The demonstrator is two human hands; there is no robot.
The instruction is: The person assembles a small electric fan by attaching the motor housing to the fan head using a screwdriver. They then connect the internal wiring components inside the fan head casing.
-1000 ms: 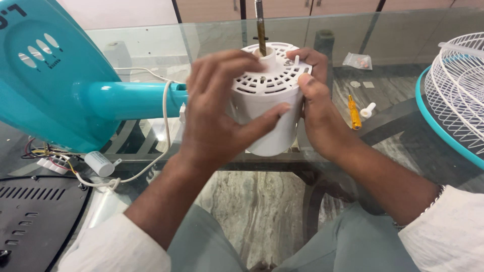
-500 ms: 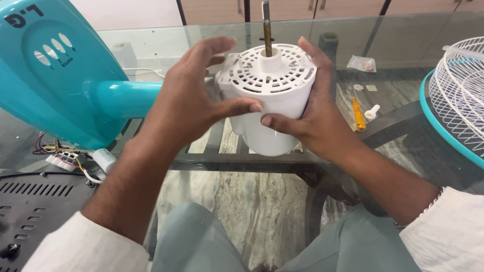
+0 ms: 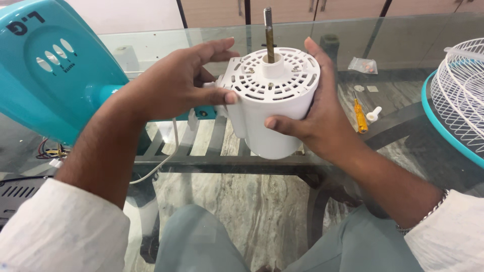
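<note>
A white cylindrical fan motor housing [image 3: 275, 108] with a slotted top and a threaded metal shaft [image 3: 268, 30] stands over the glass table [image 3: 403, 131]. My left hand [image 3: 176, 85] presses its left side, thumb on the rim. My right hand [image 3: 317, 113] wraps its right side, thumb across the front. A teal fan stand arm [image 3: 204, 112] runs behind my left hand to the teal fan base [image 3: 55, 70].
A yellow screwdriver [image 3: 359, 115] and a small white knob [image 3: 373, 114] lie right of my right hand. A clear bag of small parts [image 3: 362, 64] lies farther back. A white wire fan guard with teal rim [image 3: 456, 95] sits far right. Loose wires [image 3: 50, 150] and a black panel [image 3: 17, 194] are at left.
My left hand slid from the housing's front round to its left side. My right hand shifted from the top rim down the right side. The housing turned slightly and the view moved.
</note>
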